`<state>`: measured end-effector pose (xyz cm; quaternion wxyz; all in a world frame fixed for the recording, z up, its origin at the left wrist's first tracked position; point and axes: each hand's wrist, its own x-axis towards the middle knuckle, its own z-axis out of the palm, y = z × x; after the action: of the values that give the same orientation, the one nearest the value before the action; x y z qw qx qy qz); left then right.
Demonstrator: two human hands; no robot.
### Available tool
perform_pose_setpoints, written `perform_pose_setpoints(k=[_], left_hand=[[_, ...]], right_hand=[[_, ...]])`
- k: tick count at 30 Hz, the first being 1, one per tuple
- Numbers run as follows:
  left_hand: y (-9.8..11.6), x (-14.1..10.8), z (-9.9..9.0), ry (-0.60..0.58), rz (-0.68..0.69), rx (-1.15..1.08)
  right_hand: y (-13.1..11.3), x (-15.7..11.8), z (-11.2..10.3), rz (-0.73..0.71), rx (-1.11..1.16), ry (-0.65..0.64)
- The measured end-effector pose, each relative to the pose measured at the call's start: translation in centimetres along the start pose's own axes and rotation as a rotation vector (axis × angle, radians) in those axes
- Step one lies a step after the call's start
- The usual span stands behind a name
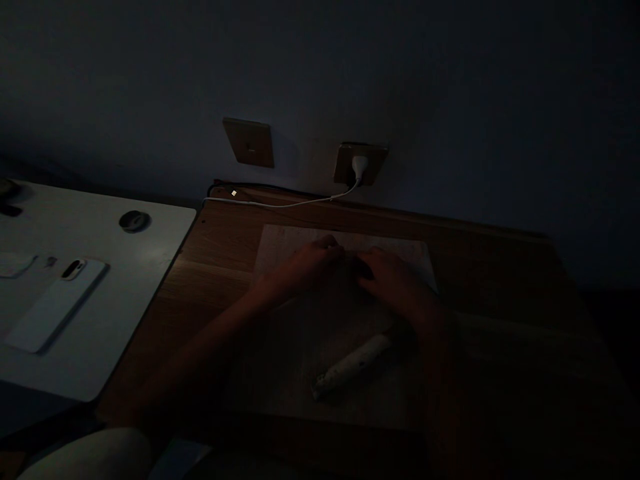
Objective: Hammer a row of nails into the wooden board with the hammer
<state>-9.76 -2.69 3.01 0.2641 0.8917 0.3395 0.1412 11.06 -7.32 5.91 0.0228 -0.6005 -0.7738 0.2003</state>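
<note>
The light is very dim. My left hand (320, 259) is over the far part of a pale rectangular board (280, 393), its fingers curled together. Facing it across a small gap, my right hand (387, 272) has thumb and fingers bent inward, with dark shadow between them. The fingertips of both hands nearly meet, and whatever they pinch is too dark to make out. Nearer to me on the board lies a pale, dark-speckled, roll-shaped piece (353, 365), slanting up to the right; neither hand touches it.
The board rests on a wooden table (200, 293) against a wall. A white cable (290, 205) runs along the back edge to a plug (359, 165) in a wall socket. On a white table (150, 293) at left lie a phone (55, 310) and a round ring-like object (134, 221).
</note>
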Motion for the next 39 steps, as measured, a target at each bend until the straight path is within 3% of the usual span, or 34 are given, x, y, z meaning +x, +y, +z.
perform_pose_setpoints(k=[8,17,21,25,31,34,39], left_hand=[[0.8,-0.1,0.3,-0.054,0.009,0.050],[2.6,-0.2,-0.5,-0.202,-0.063,0.139],[2.5,-0.3,-0.9,-0.201,-0.037,0.131],[2.4,-0.4,-1.3,-0.210,-0.031,0.021],[3.0,-0.4,-1.9,-0.159,0.103,-0.355],[2.8,-0.6,-2.1,-0.120,0.079,-0.393],[1.7,-0.9,-2.8,-0.180,0.051,-0.367]], right_hand=[[-0.5,0.1,0.7,0.031,-0.006,-0.021],[-0.7,0.3,0.4,0.075,0.010,-0.105],[-1.2,0.4,0.3,0.077,0.026,-0.093],[-1.5,0.4,-0.1,0.075,0.056,-0.093],[-0.7,-0.7,-1.5,-0.019,0.253,-0.120],[0.1,-1.3,-2.3,-0.028,0.334,-0.117],[1.5,-1.5,-2.2,0.044,0.314,-0.033]])
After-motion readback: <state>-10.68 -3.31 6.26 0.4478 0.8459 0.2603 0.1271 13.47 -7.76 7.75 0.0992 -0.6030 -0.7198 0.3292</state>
